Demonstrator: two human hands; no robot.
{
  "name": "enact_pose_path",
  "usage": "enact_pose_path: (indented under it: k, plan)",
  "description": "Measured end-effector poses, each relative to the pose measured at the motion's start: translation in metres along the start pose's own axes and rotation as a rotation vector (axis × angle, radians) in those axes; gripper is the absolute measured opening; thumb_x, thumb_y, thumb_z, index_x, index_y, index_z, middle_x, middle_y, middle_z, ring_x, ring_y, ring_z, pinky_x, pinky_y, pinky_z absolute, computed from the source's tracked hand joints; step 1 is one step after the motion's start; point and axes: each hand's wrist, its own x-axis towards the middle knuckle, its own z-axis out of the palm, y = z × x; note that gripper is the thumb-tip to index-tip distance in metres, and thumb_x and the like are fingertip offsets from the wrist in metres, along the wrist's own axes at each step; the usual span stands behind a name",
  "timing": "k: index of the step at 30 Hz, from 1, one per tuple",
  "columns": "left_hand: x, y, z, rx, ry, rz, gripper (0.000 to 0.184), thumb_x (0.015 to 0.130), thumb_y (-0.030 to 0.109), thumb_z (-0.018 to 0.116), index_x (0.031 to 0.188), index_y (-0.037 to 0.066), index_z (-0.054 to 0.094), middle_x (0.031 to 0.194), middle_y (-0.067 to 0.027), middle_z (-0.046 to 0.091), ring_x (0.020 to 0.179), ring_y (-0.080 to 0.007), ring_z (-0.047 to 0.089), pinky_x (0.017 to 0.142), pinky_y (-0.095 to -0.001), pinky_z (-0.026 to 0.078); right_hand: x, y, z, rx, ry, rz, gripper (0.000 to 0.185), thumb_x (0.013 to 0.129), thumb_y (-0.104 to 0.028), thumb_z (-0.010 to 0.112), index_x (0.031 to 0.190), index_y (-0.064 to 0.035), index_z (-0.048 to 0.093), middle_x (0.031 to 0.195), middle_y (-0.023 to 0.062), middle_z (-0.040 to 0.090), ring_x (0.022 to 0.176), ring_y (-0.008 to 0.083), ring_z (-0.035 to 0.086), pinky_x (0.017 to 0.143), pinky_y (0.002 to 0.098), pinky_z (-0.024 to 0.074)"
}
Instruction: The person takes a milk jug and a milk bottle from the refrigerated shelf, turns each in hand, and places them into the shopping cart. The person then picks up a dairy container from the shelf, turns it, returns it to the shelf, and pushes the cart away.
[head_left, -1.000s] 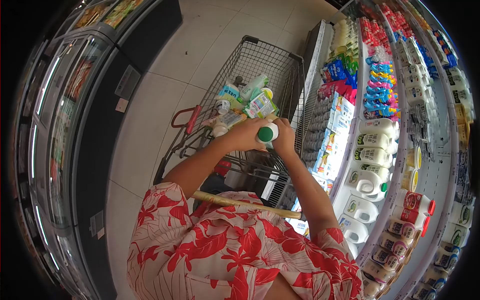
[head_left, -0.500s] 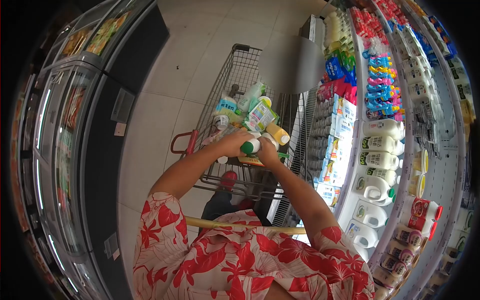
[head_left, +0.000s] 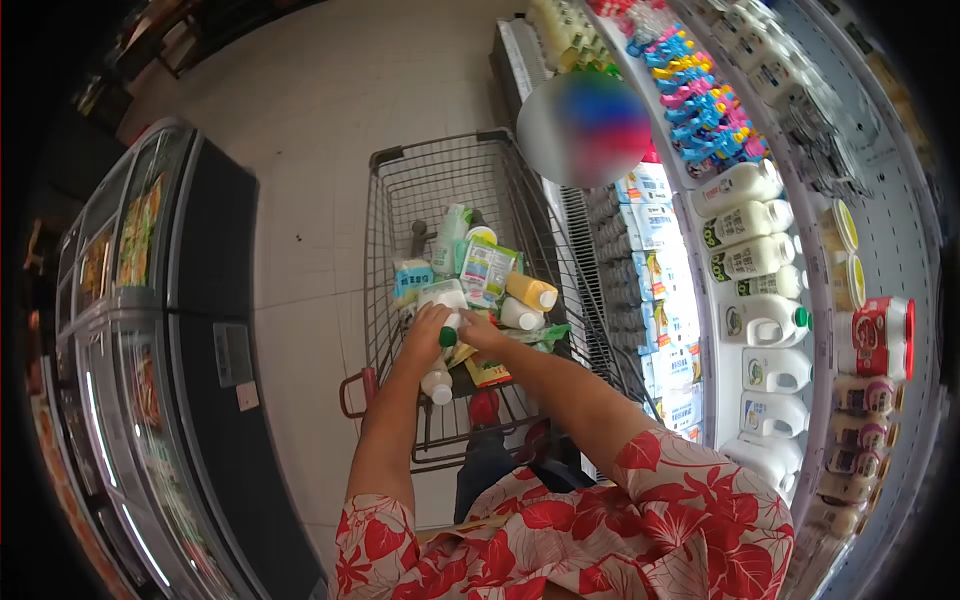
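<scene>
My left hand (head_left: 428, 331) is closed on the left side of a white milk jug (head_left: 443, 293) with a green cap, which lies inside the wire shopping cart (head_left: 396, 153), cap towards me. My right hand (head_left: 481, 333) grips the jug from the other side, near the cap; its fingertips are partly hidden. Around the hands are a yellow-orange bottle (head_left: 532, 292), a white bottle (head_left: 521, 315), a green-and-white printed pack (head_left: 487, 272), a light blue pack (head_left: 412, 277) and a small white-capped bottle (head_left: 437, 386).
To the right, a lit dairy shelf holds white jugs (head_left: 745, 257), boxed packs (head_left: 645, 225) and a red pack (head_left: 877, 338). Dark freezer cabinets (head_left: 217, 240) stand on the left. Tiled floor (head_left: 310, 200) runs between. The cart's red handle end (head_left: 369, 385) is near my left forearm.
The view has swung, showing the cart more upright. Both hands, with the milk jug, have shifted left and towards me relative to the yellow-orange bottle.
</scene>
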Motion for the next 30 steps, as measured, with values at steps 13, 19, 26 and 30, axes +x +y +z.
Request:
enact_pose_path:
  k: [13, 19, 26, 30]
  plan:
    - [0.051, 0.069, -0.065, 0.063, -0.614, -0.08, 0.05, 0.085, 0.01, 0.056, 0.133, 0.002, 0.046, 0.133, -0.022, 0.049, 0.123, -0.0362, 0.048, 0.099, -0.0415, 0.041, -0.206, -0.042, -0.064, -0.361, 0.068, -0.434, 0.031, 0.082, -0.017, 0.05, 0.103, 0.0021, 0.062, 0.1, 0.0205, 0.065, 0.094, 0.034, 0.062, 0.083, 0.0407, 0.0474]
    - [0.015, 0.259, -0.092, -0.531, -0.484, 0.196, 0.043, 0.091, 0.005, 0.05, 0.133, -0.004, 0.043, 0.134, -0.0194, 0.048, 0.126, -0.0273, 0.046, 0.103, -0.0357, 0.035, -0.349, 0.017, -0.087, -0.407, 0.503, -0.583, 0.02, 0.081, -0.015, 0.05, 0.091, -0.0016, 0.061, 0.091, 0.0159, 0.061, 0.086, 0.0342, 0.06, 0.079, 0.041, 0.0486]
    - [-0.053, 0.384, -0.008, -0.675, -0.82, 0.507, 0.043, 0.086, 0.004, 0.056, 0.128, 0.001, 0.049, 0.13, -0.0192, 0.049, 0.12, -0.0289, 0.05, 0.1, -0.0353, 0.038, -0.437, 0.089, -0.076, -0.374, 0.982, -0.738, 0.014, 0.082, -0.008, 0.053, 0.094, -0.0015, 0.058, 0.089, 0.0133, 0.057, 0.085, 0.0329, 0.059, 0.076, 0.0412, 0.0484]
    - [-0.066, 0.407, 0.016, -0.433, -0.573, 0.616, 0.036, 0.084, 0.005, 0.059, 0.118, 0.001, 0.053, 0.123, -0.0201, 0.046, 0.114, -0.0345, 0.049, 0.097, -0.0388, 0.038, -0.477, 0.118, -0.086, -0.167, 1.305, -0.583, 0.014, 0.083, -0.009, 0.056, 0.093, -0.0004, 0.062, 0.089, 0.0139, 0.061, 0.083, 0.0297, 0.061, 0.074, 0.0365, 0.0487]
